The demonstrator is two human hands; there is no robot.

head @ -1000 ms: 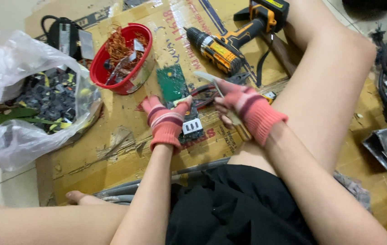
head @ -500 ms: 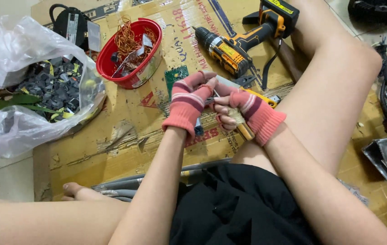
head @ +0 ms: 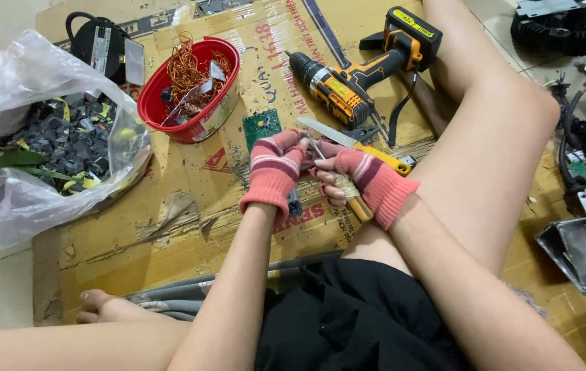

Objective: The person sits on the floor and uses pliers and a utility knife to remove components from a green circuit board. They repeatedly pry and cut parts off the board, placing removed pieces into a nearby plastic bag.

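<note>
Fingers (head: 337, 180) of both gloved hands pinch together on a thin metal strip (head: 315, 148): light, stiff, sharp-edged, best gripped near its base.

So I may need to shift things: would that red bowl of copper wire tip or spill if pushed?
The red bowl looks wide and low, so it probably slides on the cardboard rather than tipping. Its tangled copper wire rises above the rim and seems light and springy, so strands might snag or spill.

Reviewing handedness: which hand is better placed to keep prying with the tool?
Right hand: it already grips the wooden-handled tool, tip at the part. The left hand presses that part onto the cardboard.
</note>
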